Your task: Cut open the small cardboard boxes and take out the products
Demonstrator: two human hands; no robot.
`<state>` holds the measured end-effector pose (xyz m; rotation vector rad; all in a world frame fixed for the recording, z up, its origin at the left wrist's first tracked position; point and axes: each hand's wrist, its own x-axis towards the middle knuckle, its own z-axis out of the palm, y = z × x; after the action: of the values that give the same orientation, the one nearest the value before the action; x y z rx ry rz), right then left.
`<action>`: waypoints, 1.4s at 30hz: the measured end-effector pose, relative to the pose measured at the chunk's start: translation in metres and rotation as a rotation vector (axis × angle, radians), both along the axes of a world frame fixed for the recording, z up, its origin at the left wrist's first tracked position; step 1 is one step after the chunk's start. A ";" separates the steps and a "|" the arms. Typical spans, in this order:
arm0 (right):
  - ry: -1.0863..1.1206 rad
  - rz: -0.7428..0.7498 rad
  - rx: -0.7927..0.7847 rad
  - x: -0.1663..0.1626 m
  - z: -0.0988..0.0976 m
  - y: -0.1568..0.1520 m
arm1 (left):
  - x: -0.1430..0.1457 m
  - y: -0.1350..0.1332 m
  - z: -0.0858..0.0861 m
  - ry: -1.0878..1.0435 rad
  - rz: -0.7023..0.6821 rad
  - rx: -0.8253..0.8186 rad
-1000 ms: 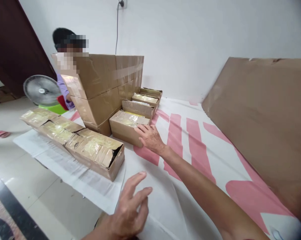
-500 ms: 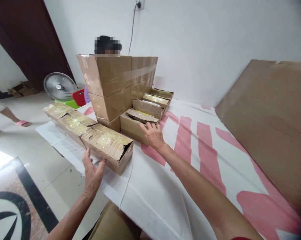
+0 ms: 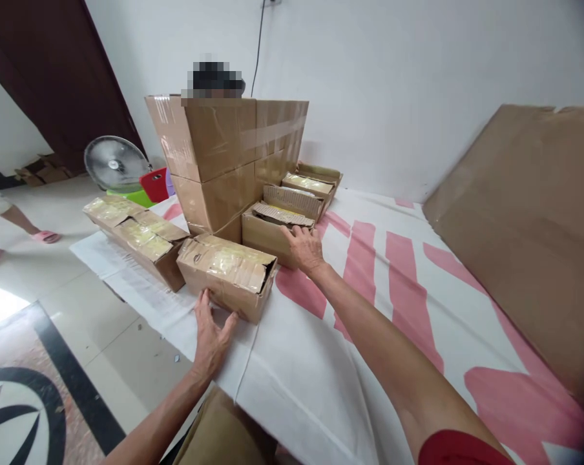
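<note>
A taped cardboard box [image 3: 227,268] with a torn right end lies at the table's near edge. My left hand [image 3: 214,332] presses against its near side, with thumb and fingers spread apart. To the right, my right hand [image 3: 305,245] has its fingers hooked over the top edge of an open cardboard box [image 3: 267,242]. Corrugated pieces stick up inside that box. Just left of the taped box, separated by a gap, sit more taped boxes [image 3: 144,242] in a row.
Tall stacked cartons [image 3: 224,139] rise behind, with a person's head [image 3: 214,81] beyond them. More open boxes [image 3: 311,184] line up toward the wall. A large cardboard sheet [image 3: 524,213] leans at right. A fan [image 3: 115,165] and red chair back [image 3: 154,186] stand at left. White-and-pink cloth [image 3: 364,258] covers the table.
The taped box has slid right with my left hand, opening a gap from the row beside it. My right hand stays on the open box's edge. The view has shifted slightly.
</note>
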<state>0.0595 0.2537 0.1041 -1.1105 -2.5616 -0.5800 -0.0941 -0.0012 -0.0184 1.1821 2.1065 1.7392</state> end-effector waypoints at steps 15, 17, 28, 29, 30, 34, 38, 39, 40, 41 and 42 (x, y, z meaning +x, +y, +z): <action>-0.017 -0.087 0.002 0.008 0.007 0.061 | -0.047 -0.002 0.015 -0.089 0.059 -0.017; -0.016 -0.094 0.003 0.009 0.007 0.071 | -0.050 -0.002 0.015 -0.110 0.071 -0.020; 0.022 -0.139 -0.014 0.010 0.005 0.137 | -0.061 0.010 0.032 -0.179 0.168 -0.050; 0.030 -0.142 -0.017 0.008 0.006 0.142 | -0.063 0.011 0.034 -0.186 0.173 -0.059; 0.039 -0.144 -0.019 0.007 0.008 0.146 | -0.064 0.011 0.035 -0.190 0.173 -0.067; 0.057 -0.100 -0.014 0.011 0.020 0.139 | -0.069 0.013 0.034 -0.209 0.163 -0.064; 0.339 0.086 -0.177 0.016 0.014 0.075 | -0.073 0.012 0.035 -0.240 0.110 -0.058; 0.456 0.147 -0.295 0.016 0.007 0.050 | -0.074 0.012 0.037 -0.239 0.093 -0.059; 0.567 0.218 -0.453 0.016 -0.001 0.023 | -0.074 0.012 0.039 -0.236 0.081 -0.058; 0.677 0.291 -0.638 0.015 -0.010 -0.004 | -0.073 0.011 0.041 -0.235 0.074 -0.058; 0.785 0.340 -0.815 0.015 -0.018 -0.031 | -0.072 0.010 0.044 -0.237 0.069 -0.059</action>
<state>0.0742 0.2223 0.0858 -0.8025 -2.1512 0.8884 -0.1661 0.0088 0.0252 0.8512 2.0624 1.7360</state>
